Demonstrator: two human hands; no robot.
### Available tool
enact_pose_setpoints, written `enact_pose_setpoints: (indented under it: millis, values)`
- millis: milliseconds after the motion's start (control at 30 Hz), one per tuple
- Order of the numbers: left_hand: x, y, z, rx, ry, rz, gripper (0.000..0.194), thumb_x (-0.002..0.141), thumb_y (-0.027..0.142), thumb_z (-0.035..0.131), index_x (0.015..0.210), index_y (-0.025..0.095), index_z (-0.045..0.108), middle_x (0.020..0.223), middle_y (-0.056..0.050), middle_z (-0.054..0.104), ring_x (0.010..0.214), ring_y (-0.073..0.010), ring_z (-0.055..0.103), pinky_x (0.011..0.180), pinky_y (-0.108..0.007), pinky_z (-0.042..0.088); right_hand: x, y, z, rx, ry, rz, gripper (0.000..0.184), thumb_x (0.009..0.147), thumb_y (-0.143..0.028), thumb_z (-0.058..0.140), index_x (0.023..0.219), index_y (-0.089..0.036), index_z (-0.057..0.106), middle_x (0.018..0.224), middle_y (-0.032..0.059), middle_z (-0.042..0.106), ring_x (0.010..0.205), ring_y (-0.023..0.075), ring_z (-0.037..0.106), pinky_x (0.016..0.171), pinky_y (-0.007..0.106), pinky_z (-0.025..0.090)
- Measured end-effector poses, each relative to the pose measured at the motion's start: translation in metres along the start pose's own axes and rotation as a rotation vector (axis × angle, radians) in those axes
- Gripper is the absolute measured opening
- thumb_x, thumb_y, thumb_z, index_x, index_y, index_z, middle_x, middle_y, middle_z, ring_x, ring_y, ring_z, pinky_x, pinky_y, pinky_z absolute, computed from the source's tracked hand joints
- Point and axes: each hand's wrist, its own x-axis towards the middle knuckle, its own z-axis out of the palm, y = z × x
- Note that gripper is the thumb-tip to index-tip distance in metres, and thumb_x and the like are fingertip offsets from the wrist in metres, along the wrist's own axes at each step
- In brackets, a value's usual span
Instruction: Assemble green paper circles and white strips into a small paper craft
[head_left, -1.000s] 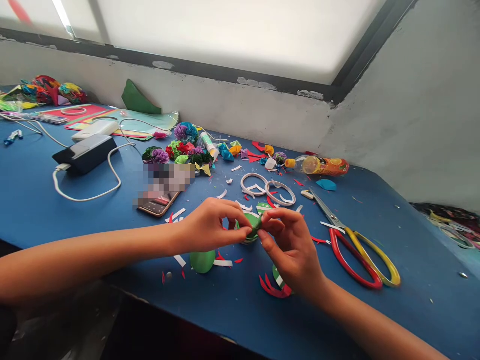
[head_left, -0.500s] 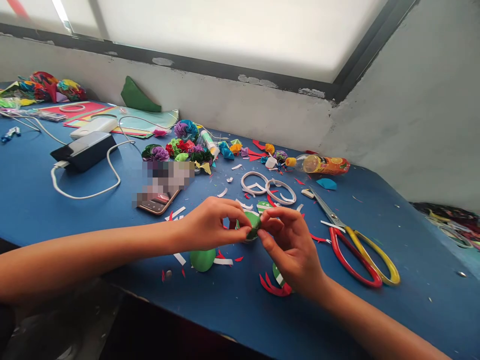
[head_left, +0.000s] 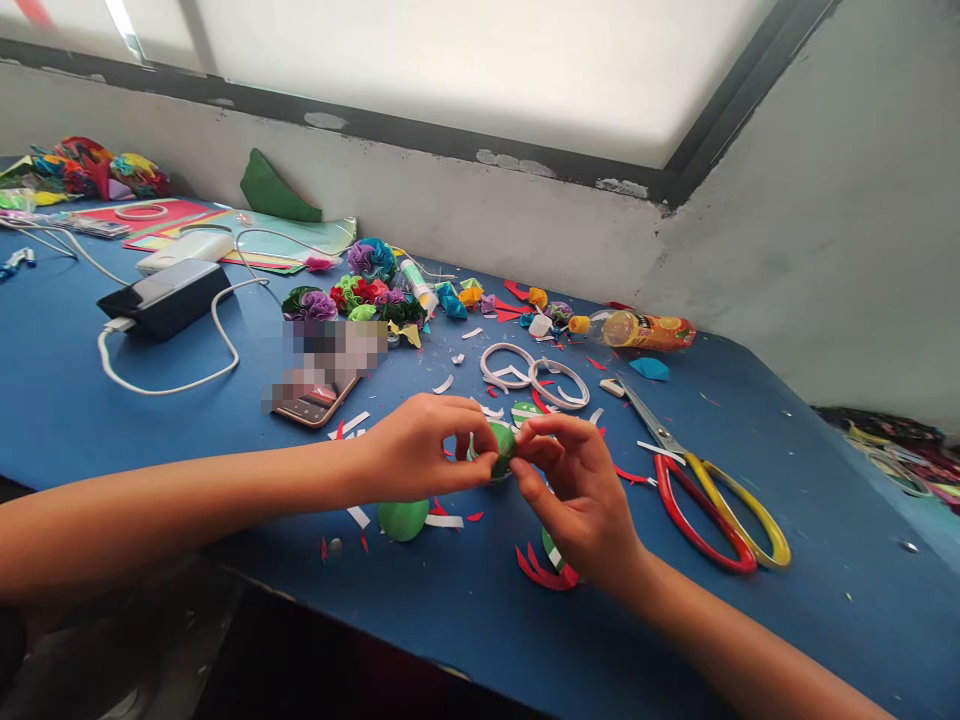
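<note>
Between both sets of fingertips is a small green paper piece [head_left: 503,448], pinched from either side above the table. My left hand [head_left: 439,448] holds its left edge with thumb and fingers closed. On the other edge, my right hand [head_left: 574,485] pinches with thumb and forefinger, the other fingers curled. A green paper disc [head_left: 403,520] lies below my left hand. Partly hidden under my right hand are a green and white paper piece [head_left: 553,550] and red curved paper strips [head_left: 544,572]. Behind the fingers lies another striped green piece [head_left: 525,412].
Large scissors [head_left: 697,470] with red and yellow handles lie at the right. White tape rings [head_left: 559,384], a drink bottle [head_left: 637,328], a glue stick [head_left: 417,284] and paper flowers [head_left: 373,260] are farther back. A phone [head_left: 319,395] and a cabled black box [head_left: 169,300] sit left.
Both hands stay on the green paper piece. More of its green face shows between the fingertips, and the right fingers have shifted slightly. The view has moved a little.
</note>
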Motion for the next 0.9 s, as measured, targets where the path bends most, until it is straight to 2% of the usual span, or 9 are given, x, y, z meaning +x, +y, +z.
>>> enact_pose_setpoints:
  millis: [267,433,700,900]
  values:
    - [-0.0012,0.0031,-0.0005,0.031,-0.013,-0.015,0.006,0.071,0.017,0.056,0.068,0.012,0.059,0.068,0.000,0.056,0.061,-0.0028,0.048,0.052,-0.011,0.040,0.0010,-0.0029,0.0013,-0.035,0.011,-0.005,0.034,0.080,-0.011,0.051,0.108,-0.028,0.041,0.092,-0.0016,0.048,0.082,0.0027,0.056,0.078,0.017,0.051]
    - [0.0001,0.0044,-0.0002,0.026,0.019,-0.022,0.006,0.070,0.016,0.056,0.066,0.012,0.058,0.066,0.001,0.056,0.059,-0.0030,0.047,0.053,-0.012,0.041,0.0004,-0.0016,-0.0001,-0.044,0.037,0.014,0.034,0.080,-0.012,0.052,0.108,-0.029,0.041,0.092,-0.0016,0.048,0.082,0.0039,0.057,0.078,0.019,0.051]
    - [0.0000,0.0030,0.0000,0.020,0.047,-0.032,0.007,0.071,0.017,0.055,0.066,0.012,0.057,0.065,0.002,0.054,0.058,-0.0019,0.047,0.051,-0.011,0.039,0.0015,0.0008,-0.0016,-0.035,0.061,0.035,0.034,0.080,-0.013,0.052,0.108,-0.029,0.042,0.092,-0.0023,0.049,0.082,0.0028,0.056,0.077,0.016,0.050]
    - [0.0012,0.0042,-0.0049,0.014,0.106,-0.072,0.007,0.072,0.017,0.053,0.067,0.012,0.055,0.067,0.002,0.054,0.057,-0.0013,0.046,0.049,-0.010,0.037,0.0040,0.0030,-0.0038,-0.021,0.096,0.065,0.030,0.080,-0.016,0.054,0.106,-0.027,0.042,0.097,-0.0009,0.049,0.082,0.0051,0.058,0.075,0.019,0.051]
